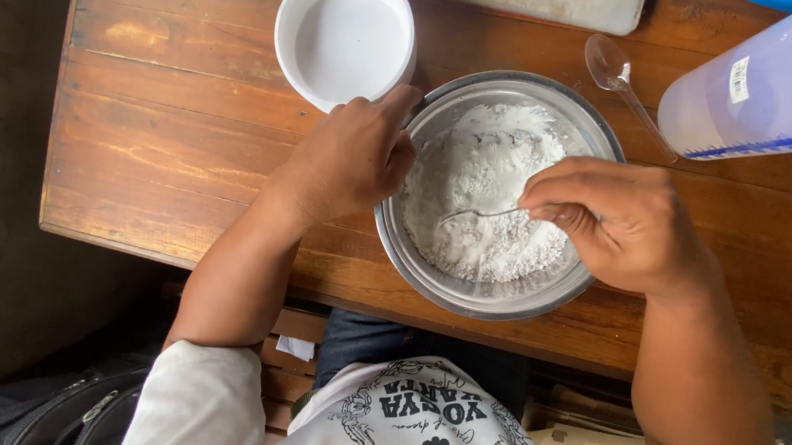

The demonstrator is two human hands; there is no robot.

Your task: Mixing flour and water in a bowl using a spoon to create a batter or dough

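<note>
The bowl (466, 289) is shiny metal, smooth on its rim. The powder (489, 178) inside is white, matt and a bit lumpy. The spoon (477, 213) in the powder is thin metal. The table (169, 120) is brown wood with lines in it, a little glossy and worn. The white cup (284, 30) looks like smooth plastic, and the liquid in it is white. The clear spoon (615, 75) is see-through plastic. The jug (765, 87) is cloudy plastic with a paper label. The shirt sleeve (198, 405) is soft white cloth.
</note>
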